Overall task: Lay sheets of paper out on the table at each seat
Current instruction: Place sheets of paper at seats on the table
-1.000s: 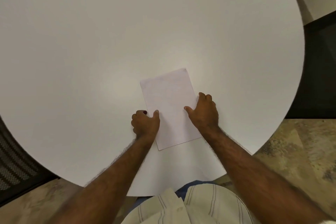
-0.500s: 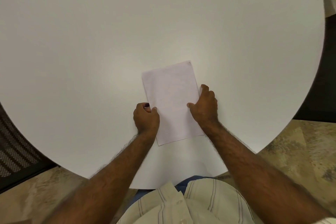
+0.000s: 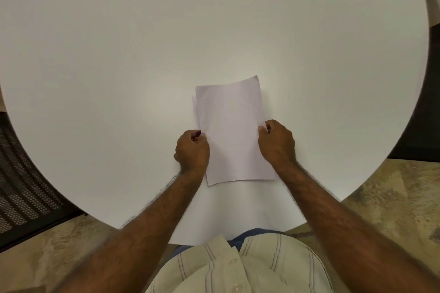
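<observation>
Holding: your two hands grip a thin stack of paper sheets [image 3: 229, 131] over the near part of the tabletop [image 3: 142, 43], one hand on each long edge.
Left hand: your left hand [image 3: 192, 151] is curled nearly closed on the left edge of the stack, thumb on top of the paper and the fingers tucked under or against the edge; you cannot see the fingertips clearly.
Small dark item: something short and purple [image 3: 197, 133] pokes out above your left knuckles; it is too small to tell what it is.
Right hand: your right hand [image 3: 277, 144] is closed in a pinch on the right edge, thumb pressed on the top face, the other fingers wrapped behind the edge.
Paper: the stack is pale, slightly lilac, and turned a little so its far end leans right. At the far left corner a lower sheet peeks out past the top one, so you have more than one sheet. The near edge sits close above the tabletop; whether it touches cannot be told.
Tabletop: round, white and plain, filling most of the view.
Surroundings: a dark mesh chair [image 3: 21, 173] sits at the left rim, mottled tan floor [image 3: 392, 197] shows beyond the near edge, and your striped shirt [image 3: 250, 266] is at the bottom.
</observation>
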Tool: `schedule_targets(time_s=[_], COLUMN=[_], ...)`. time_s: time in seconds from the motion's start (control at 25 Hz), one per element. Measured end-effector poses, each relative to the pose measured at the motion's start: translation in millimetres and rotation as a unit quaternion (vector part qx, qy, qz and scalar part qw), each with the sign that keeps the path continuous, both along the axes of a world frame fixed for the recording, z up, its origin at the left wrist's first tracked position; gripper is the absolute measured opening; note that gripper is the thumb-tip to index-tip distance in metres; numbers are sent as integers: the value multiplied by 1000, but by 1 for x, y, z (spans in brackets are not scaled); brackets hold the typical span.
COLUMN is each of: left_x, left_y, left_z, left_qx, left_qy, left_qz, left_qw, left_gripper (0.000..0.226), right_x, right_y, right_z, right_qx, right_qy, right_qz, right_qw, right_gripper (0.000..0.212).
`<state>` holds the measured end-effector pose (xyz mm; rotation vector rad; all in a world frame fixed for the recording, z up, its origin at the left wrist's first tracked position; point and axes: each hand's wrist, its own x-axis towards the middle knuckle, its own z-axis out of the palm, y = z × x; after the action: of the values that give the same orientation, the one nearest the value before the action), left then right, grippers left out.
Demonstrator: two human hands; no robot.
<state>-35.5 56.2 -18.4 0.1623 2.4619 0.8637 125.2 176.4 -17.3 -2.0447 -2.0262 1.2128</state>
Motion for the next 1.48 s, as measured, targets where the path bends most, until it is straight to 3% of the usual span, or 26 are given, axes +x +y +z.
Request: schedule_targets(time_s=[0.28,0.52,0.76,1.08,1.48], left_x=[-78,-189,-297,-391,-441], left_y=[-19,-44,-61,-45,-39], left_z=[23,42,42,21,-29], left_qx=[38,72,72,25,-13], left_qy=[18,50,84,132,116], left_qz=[5,-3,-64,-125,-154], left_qw=[999,996,992,983,981], left_gripper=[20,19,22,23,23], right_x=[-42,-136,-233,-322,-370], right_y=[-18,-61,-100,-117,-117], right_z=[28,45,38,5,-19], right_qx=[-26,-23,-45,-53,-105], right_qy=[51,89,124,62,33], right_qz=[49,97,78,71,34], right_qw=[997,991,988,994,993], right_gripper=[41,44,47,48,48])
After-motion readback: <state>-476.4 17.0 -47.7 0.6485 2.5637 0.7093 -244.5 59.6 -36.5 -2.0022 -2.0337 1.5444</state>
